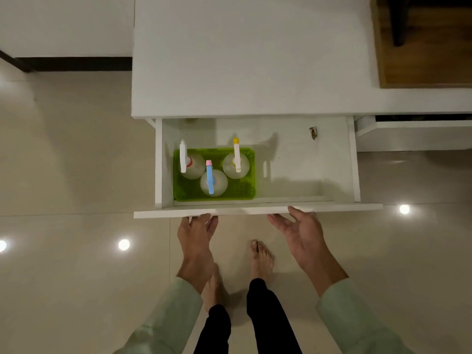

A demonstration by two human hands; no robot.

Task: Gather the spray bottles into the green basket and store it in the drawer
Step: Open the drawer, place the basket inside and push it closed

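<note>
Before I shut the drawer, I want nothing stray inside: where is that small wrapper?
In the head view, the wrapper lies alone on the open drawer's floor at its back right corner, well right of the green basket.

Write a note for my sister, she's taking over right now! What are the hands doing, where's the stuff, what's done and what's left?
Left hand: open, empty, fingers at the drawer front.
Right hand: open, empty, fingers at the same front edge.
Green basket: sits in the left part of the open drawer.
Spray bottles: white-topped, blue-topped and yellow-topped, all upright inside the basket.
Done: bottles gathered, basket placed in the drawer.
Left: push the drawer shut. A small wrapper lies at the back right; leave it.
</note>
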